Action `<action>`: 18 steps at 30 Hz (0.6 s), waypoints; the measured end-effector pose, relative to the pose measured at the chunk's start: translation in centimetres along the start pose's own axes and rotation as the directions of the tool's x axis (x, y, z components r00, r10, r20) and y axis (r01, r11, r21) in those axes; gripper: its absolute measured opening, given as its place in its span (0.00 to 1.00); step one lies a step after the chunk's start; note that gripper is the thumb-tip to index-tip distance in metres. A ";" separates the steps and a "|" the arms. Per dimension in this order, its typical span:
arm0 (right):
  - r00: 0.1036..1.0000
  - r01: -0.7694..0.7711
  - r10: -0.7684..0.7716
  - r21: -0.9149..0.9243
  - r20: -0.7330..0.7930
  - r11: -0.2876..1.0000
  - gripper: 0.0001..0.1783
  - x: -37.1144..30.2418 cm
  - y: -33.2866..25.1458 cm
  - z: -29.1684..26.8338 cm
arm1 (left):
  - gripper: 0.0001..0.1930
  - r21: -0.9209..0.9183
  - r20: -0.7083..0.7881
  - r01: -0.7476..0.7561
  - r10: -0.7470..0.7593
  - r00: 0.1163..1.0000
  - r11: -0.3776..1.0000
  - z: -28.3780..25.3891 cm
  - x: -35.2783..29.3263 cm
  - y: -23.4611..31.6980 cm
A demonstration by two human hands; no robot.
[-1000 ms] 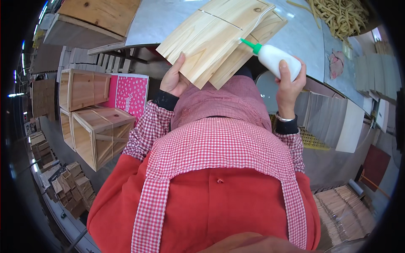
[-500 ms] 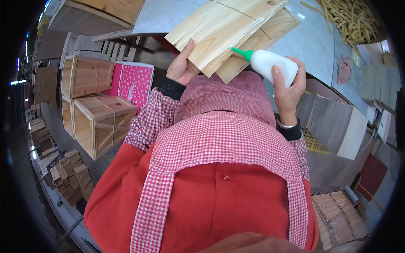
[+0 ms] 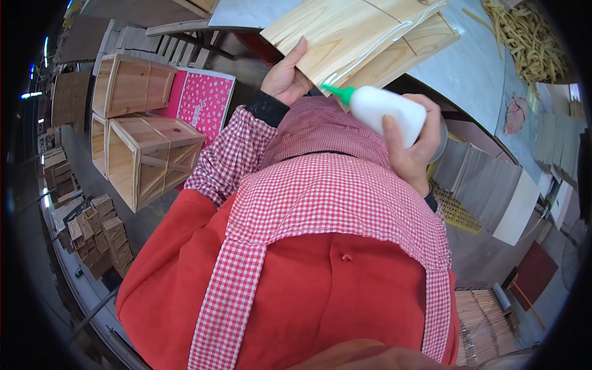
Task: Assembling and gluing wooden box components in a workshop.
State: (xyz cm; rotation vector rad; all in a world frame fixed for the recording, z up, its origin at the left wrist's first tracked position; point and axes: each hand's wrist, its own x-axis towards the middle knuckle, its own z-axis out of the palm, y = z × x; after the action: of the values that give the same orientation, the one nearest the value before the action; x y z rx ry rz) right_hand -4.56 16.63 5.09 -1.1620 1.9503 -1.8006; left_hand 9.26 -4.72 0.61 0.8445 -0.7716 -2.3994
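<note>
My right hand point(image 3: 416, 139) is wrapped round a white squeeze bottle point(image 3: 385, 111) with a green nozzle, tilted so its tip meets the near edge of a pale wooden board point(image 3: 336, 40). A line of white glue point(image 3: 376, 48) runs along the right-hand long edge of that board. With thumb on top, my left hand point(image 3: 288, 77) grips the board's near left edge; its fingers are mostly hidden. Beneath the glued board a second wooden board point(image 3: 419, 49) sticks out to the right. Both boards rest partly on the pale worktable point(image 3: 475, 49) and jut over its front edge.
Wooden crates point(image 3: 151, 148) stand on the left beside a pink patterned box point(image 3: 203, 102). A heap of tan strips point(image 3: 530, 40) lies at the table's far right. Grey panels point(image 3: 478, 185) lean below the table on the right; stacked wooden pieces point(image 3: 102, 234) stand farther left.
The nozzle tip has slid along the board's edge toward me, and the glue line now reaches down to the near corner. The whole view has shifted slightly.
</note>
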 end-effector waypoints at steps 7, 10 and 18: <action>0.946 -0.024 0.135 0.348 -0.296 0.937 0.26 1.5 3.0 -2.9 | 0.30 -0.120 0.099 0.014 -0.003 0.995 0.993 0.4 0.2 0.2; 0.801 -0.001 0.234 0.389 -0.551 0.921 0.24 4.3 3.6 -6.9 | 0.30 -0.129 0.112 0.053 -0.039 0.993 0.990 0.3 -0.3 0.4; 0.455 -0.188 -0.119 -0.226 -0.882 0.956 0.24 9.1 13.0 -17.6 | 0.30 -0.087 0.089 0.061 -0.053 0.995 0.994 -0.3 -0.9 0.7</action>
State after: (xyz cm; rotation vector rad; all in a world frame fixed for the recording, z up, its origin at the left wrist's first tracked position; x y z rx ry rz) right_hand -27.01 22.25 -0.24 -0.0665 2.8260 -2.4409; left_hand 10.24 -4.78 1.22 0.7404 -0.6753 -2.5149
